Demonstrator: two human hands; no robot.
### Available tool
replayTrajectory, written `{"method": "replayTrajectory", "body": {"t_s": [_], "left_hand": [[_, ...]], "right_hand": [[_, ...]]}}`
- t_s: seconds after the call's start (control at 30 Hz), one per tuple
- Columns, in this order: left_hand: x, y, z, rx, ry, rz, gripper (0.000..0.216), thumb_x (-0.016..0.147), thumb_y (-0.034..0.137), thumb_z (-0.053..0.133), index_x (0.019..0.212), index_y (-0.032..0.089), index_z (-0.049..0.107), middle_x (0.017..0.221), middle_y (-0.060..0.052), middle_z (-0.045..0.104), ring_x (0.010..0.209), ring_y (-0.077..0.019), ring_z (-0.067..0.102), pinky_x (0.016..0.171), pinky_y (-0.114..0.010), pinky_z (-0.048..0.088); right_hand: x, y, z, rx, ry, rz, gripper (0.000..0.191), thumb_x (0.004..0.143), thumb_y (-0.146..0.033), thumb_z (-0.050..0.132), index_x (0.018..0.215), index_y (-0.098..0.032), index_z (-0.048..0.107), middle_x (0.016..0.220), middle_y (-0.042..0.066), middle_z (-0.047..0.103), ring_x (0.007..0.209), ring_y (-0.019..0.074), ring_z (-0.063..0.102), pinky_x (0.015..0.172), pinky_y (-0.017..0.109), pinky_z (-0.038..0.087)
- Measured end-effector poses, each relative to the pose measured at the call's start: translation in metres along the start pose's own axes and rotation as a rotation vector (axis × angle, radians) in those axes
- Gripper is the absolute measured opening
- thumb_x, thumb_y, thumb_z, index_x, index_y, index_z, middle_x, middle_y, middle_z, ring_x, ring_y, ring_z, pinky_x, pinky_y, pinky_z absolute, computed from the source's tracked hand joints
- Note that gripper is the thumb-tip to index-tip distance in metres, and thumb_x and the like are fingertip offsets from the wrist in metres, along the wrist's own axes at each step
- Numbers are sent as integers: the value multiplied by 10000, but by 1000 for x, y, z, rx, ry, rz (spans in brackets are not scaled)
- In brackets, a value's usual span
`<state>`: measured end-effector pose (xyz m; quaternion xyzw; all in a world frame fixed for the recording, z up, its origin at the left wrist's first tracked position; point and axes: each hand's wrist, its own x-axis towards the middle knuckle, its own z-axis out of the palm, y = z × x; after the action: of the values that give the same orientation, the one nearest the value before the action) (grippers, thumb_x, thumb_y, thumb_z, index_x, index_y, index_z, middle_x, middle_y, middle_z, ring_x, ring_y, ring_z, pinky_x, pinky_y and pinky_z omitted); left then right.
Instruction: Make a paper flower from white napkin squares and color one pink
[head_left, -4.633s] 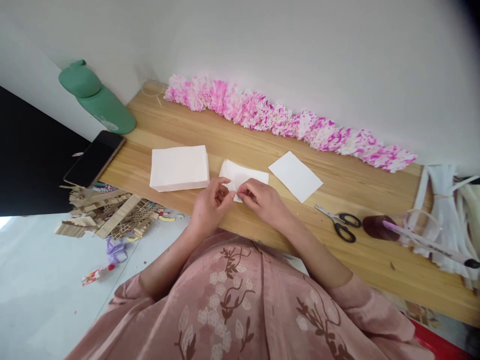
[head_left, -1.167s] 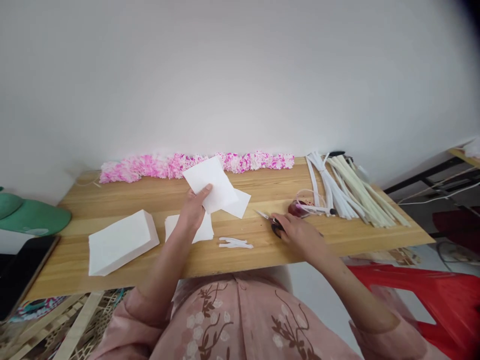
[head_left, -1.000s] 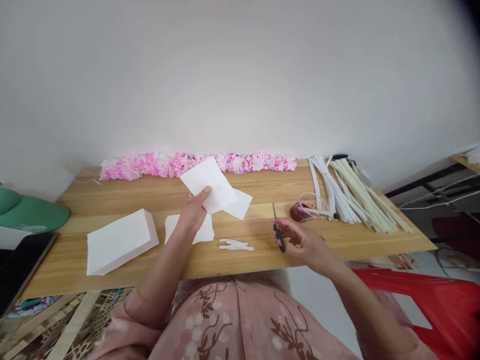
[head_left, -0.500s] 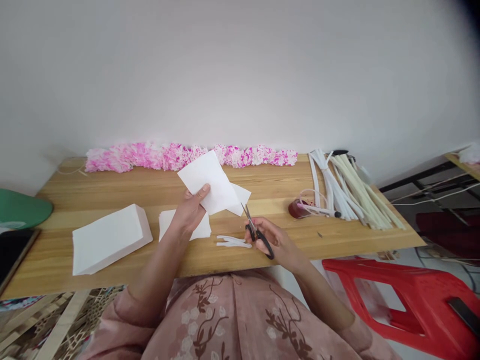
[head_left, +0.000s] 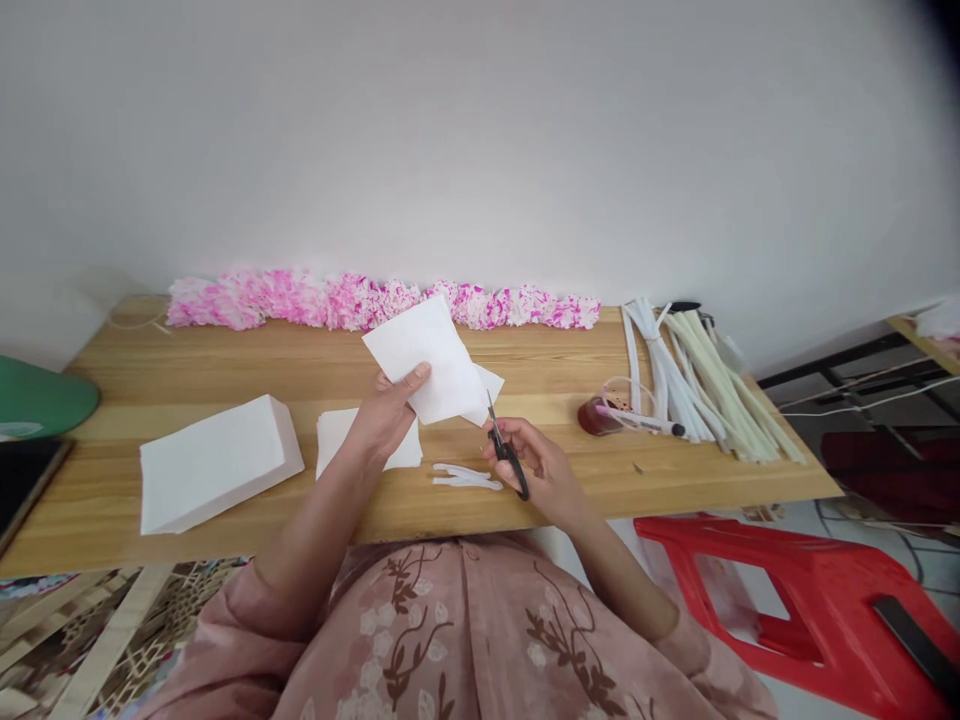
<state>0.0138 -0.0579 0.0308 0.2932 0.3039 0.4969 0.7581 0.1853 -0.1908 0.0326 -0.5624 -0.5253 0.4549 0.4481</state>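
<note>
My left hand grips white paper sheets, thumb on top and fingers hidden beneath. Black-handled scissors are in my right hand, fingers around the handles. The blades point up toward the lower right corner of the sheets and look nearly closed. Another white piece shows behind the sheets on the right. Under my left wrist lies a flat pile of white paper. Several thin white strips rest on the table near my right fingers. A thick white paper stack sits at the left.
Pink-and-white ruffled paper flowers line the table's back edge. At the right stand a small cup of dark red liquid, a white pen and bundles of white and cream strips. A red stool is at the lower right.
The scissors have turned more upright, and my right hand has shifted slightly left. The paper sheets sit a little further right in view. My view has shifted slightly.
</note>
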Motion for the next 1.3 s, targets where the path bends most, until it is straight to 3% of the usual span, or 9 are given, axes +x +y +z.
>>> {"method": "replayTrajectory", "body": {"t_s": [0.77, 0.97, 1.3], "left_hand": [[0, -2, -2, -24, -22, -23, 474, 617, 286, 902, 1044, 169, 733, 1037, -72, 779, 1105, -271, 692, 1063, -394, 513], [-1, 0, 0, -22, -19, -26, 470, 601, 291, 910, 1022, 167, 738, 1033, -72, 780, 1135, -284, 679, 1070, -403, 511], [1, -1, -3, -18, -27, -5, 516, 628, 290, 896, 1101, 180, 723, 1054, -67, 777, 1124, -267, 685, 1069, -383, 512]], "right_hand": [[-5, 6, 3, -35, 68, -18, 338, 848, -503, 640, 1021, -217, 594, 720, -20, 549, 659, 137, 495, 655, 282, 419], [-7, 4, 3, -37, 9, -22, 315, 864, -461, 634, 1070, -231, 567, 836, 9, 616, 732, 151, 545, 723, 302, 442], [-7, 0, 2, -36, -1, -15, 345, 869, -494, 610, 1078, -225, 555, 836, 10, 622, 745, 161, 566, 726, 312, 446]]}}
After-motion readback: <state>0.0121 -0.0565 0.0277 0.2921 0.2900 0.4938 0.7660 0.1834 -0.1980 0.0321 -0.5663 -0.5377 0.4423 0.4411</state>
